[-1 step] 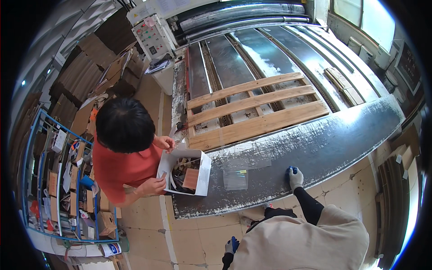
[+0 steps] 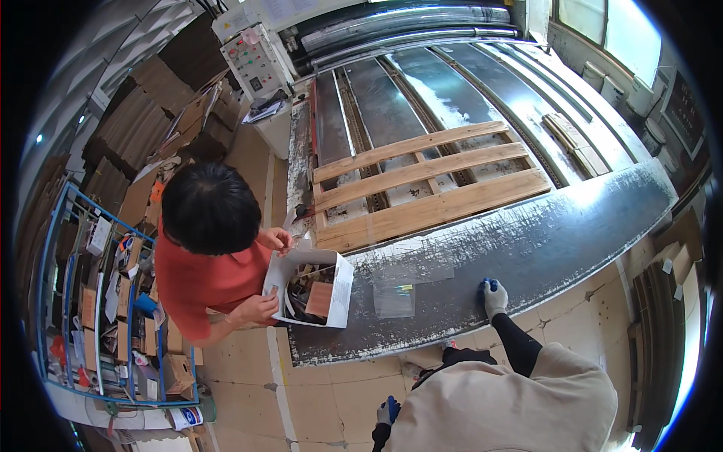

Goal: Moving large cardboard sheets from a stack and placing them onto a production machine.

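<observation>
My right hand [image 2: 494, 296], in a grey glove with blue fingers, rests on the dark worn metal tabletop [image 2: 542, 256] near its front edge. Its fingers are curled in, with nothing visible in them. Low by my side hangs my left hand [image 2: 388, 410], gloved in grey and blue; its finger pose is too small to make out. A clear plastic sheet or bag [image 2: 395, 300] lies flat to the left of my right hand. Farther left, a co-worker in red has both hands at a white box [image 2: 340, 294] of mixed small pieces on the table corner.
A slatted wooden pallet [image 2: 433, 215] lies across the machine bed, before a large roller [image 2: 407, 29]. A control panel [image 2: 256, 64] stands at the back left. Blue-framed shelving [image 2: 98, 331] full of boxes is behind the co-worker. Stacked boards [image 2: 655, 331] stand at the right.
The co-worker's head and hand at the box have shifted very slightly. My hands have not visibly moved.
</observation>
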Available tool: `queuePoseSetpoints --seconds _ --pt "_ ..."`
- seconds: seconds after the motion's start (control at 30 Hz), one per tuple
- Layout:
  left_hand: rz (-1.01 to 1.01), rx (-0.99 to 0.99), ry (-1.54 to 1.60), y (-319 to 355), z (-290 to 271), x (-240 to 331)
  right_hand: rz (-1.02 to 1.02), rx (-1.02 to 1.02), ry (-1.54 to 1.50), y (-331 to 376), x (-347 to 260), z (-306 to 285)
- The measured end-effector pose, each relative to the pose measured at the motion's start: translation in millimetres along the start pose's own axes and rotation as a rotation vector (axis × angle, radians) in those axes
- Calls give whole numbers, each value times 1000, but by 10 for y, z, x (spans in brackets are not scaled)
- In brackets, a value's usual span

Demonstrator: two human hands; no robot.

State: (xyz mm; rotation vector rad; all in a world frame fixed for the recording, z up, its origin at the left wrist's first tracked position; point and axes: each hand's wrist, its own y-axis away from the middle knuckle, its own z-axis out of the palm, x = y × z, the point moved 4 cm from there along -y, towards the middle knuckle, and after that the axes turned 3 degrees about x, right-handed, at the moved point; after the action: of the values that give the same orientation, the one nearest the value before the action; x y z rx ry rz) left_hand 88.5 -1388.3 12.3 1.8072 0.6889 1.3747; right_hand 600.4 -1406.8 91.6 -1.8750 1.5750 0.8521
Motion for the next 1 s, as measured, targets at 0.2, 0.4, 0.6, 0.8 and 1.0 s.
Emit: queuePoseSetpoints --seconds 0.2,0.4,0.6,0.8,1.0 --pt "-76 53 130 -74 12 -138 -5 3 -8 12 -6 -12" --pt "-18 -6 -6 -59 29 -46 4 -5 8 -7 10 -14" --pt "-21 4 13 -34 30 -50 -7 -11 -15 -11 17 7" --pt "-21 -1 -7 -26 34 -37 7 -13 -39 0 -8 -6" --pt "12 -7 -36 -56 26 -59 -5 -1 -34 -14 43 17"
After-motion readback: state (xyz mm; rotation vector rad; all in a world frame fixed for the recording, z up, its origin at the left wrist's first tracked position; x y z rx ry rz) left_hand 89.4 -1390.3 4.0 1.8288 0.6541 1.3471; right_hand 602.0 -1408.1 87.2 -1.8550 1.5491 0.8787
